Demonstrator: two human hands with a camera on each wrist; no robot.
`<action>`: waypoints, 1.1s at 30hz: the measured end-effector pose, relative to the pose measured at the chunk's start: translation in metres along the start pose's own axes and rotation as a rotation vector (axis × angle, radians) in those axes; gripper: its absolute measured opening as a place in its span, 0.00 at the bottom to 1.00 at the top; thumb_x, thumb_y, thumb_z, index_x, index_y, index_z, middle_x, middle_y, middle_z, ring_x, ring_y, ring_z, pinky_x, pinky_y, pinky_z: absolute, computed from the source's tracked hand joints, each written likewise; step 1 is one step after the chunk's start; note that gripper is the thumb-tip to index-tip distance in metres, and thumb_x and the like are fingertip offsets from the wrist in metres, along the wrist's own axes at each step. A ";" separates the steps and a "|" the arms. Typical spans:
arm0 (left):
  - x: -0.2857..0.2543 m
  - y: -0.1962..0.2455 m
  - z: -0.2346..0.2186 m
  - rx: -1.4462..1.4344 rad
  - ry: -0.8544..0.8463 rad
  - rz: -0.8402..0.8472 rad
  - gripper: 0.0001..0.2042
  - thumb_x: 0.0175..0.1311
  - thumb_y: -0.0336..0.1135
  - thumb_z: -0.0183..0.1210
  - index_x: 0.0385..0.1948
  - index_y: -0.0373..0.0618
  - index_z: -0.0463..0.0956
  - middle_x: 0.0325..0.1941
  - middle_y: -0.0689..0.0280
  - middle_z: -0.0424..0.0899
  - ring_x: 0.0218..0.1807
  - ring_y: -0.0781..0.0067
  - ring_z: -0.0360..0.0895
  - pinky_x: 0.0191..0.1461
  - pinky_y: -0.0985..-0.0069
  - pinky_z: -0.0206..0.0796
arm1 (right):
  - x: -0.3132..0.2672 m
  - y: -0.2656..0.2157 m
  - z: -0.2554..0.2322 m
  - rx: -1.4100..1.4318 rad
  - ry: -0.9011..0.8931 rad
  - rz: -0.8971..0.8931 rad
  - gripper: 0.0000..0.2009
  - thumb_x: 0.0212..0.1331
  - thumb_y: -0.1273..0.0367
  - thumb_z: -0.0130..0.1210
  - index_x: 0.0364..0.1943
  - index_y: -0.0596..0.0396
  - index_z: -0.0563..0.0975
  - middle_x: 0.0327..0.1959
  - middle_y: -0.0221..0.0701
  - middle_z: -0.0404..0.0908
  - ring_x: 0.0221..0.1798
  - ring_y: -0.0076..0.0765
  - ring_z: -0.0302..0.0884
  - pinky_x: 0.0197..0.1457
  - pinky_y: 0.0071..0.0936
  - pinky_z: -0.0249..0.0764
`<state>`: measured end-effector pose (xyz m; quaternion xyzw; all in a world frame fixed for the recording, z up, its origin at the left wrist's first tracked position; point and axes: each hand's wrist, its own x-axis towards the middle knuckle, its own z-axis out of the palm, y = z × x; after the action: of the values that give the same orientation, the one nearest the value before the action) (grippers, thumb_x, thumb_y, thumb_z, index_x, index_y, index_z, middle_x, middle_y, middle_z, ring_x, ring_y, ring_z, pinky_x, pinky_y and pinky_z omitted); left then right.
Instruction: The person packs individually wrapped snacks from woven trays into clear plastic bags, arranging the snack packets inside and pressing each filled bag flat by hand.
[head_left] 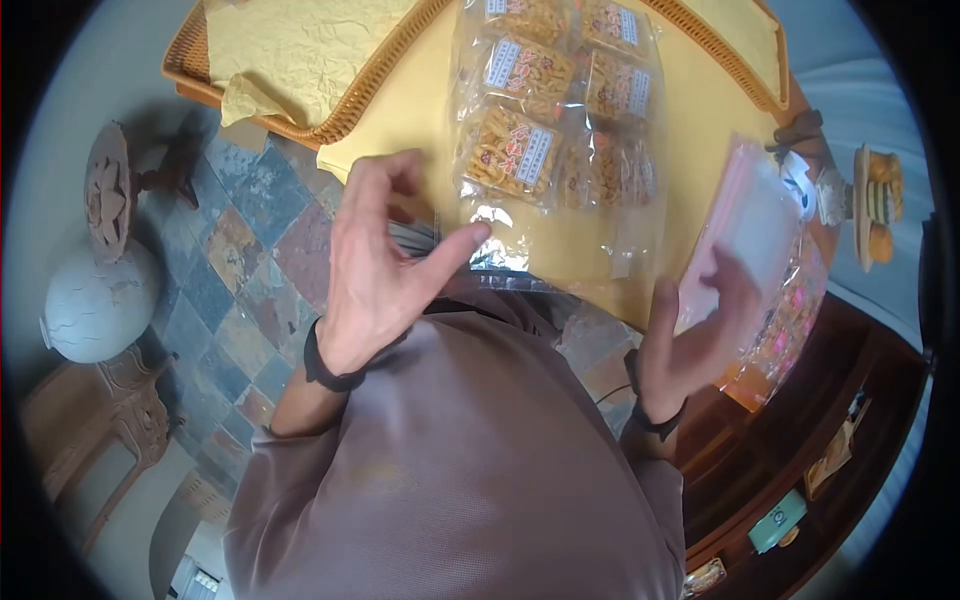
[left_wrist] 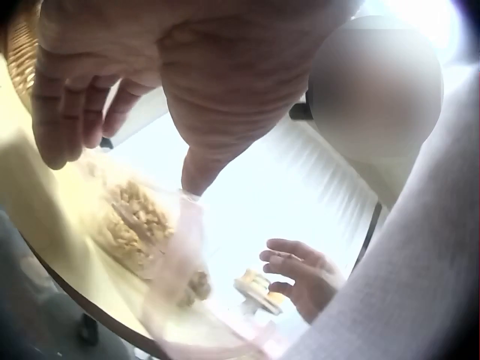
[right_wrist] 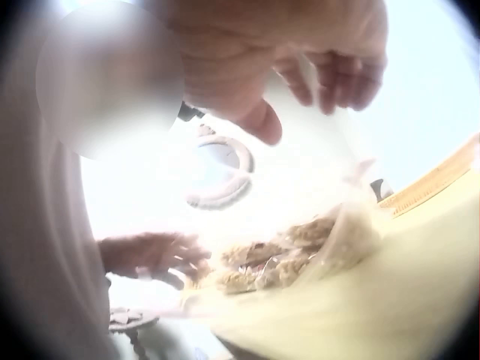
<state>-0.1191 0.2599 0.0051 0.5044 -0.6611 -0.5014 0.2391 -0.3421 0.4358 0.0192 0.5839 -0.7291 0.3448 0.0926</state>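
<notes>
I have both hands at the near side of the yellow-covered table (head_left: 700, 112). The large clear bag (head_left: 575, 242) lies flat in front of the body, holding two columns of small labelled snack packets (head_left: 512, 155); its end nearest the body has slack film with no packets in it.

My left hand (head_left: 375, 265) is open, thumb well apart from the curved fingers. The thumb tip lies over the bag's lower left corner in the head view; I can't tell whether it touches the film. My right hand (head_left: 692, 348) is open too, fingers loosely bent and blurred, thumb apart, near the close end of the pink-edged clear sleeves (head_left: 745, 215). I can't make out contact there either, and neither hand is clamped on anything. Beyond the sleeves lies a bag with pink and orange print (head_left: 782, 315), and a wicker tray (head_left: 375, 75) lined with yellow paper sits past my left hand.

I take this as a moment between grips, with the packets grouped in the bag and its near end being tended. As I judge it, work on that end calls for closing left thumb and fingers on the loose film, bringing the right hand in to the opposite corner, and drawing the edge level without dragging the packets out of their columns. The film looks thin and slippery, so a light, wide pinch should suit it better than a hard tug.
</notes>
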 end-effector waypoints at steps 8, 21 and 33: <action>-0.030 0.020 -0.017 0.195 -0.443 0.593 0.12 0.57 0.31 0.71 0.37 0.32 0.81 0.43 0.52 0.85 0.44 0.57 0.82 0.44 0.67 0.77 | 0.006 -0.017 0.015 0.337 -0.019 0.367 0.10 0.60 0.77 0.63 0.45 0.61 0.82 0.44 0.33 0.86 0.49 0.35 0.83 0.55 0.32 0.76; -0.028 0.031 0.025 0.805 -0.260 0.610 0.34 0.61 0.23 0.56 0.71 0.23 0.57 0.80 0.37 0.52 0.81 0.33 0.50 0.79 0.53 0.58 | 0.009 -0.038 0.055 0.662 -0.402 0.219 0.31 0.66 0.76 0.55 0.73 0.68 0.61 0.77 0.55 0.59 0.78 0.59 0.61 0.74 0.42 0.67; -0.012 0.025 0.039 0.842 -0.108 0.503 0.35 0.59 0.25 0.61 0.73 0.38 0.61 0.70 0.44 0.66 0.58 0.44 0.76 0.59 0.58 0.75 | 0.012 -0.036 0.064 0.700 -0.482 0.111 0.34 0.66 0.77 0.53 0.76 0.70 0.55 0.81 0.58 0.47 0.82 0.64 0.50 0.81 0.48 0.53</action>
<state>-0.1570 0.2867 0.0148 0.3552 -0.9191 -0.1428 0.0938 -0.2960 0.3847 -0.0078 0.6040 -0.5993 0.4293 -0.3029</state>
